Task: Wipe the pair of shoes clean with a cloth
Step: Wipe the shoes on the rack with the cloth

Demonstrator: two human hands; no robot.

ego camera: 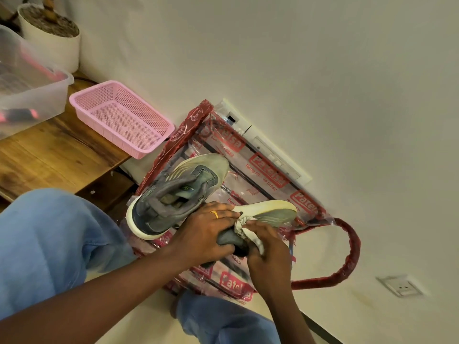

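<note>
One grey sneaker (270, 213) is gripped by the left hand (206, 232) while the cloth (244, 225), clutched in the right hand (268, 247), is pressed on it; next, firm strokes toward the toe are probably needed

Plain cream wall (298, 58) under soft, even light, fitted with a white socket plate (400, 285) at lower right and a long white switch panel (270, 150) near centre. At left, a wooden table (57, 155) bearing a pink mesh basket (121, 117), a clear plastic tub (37, 105) and a white plant pot (57, 50).
</note>
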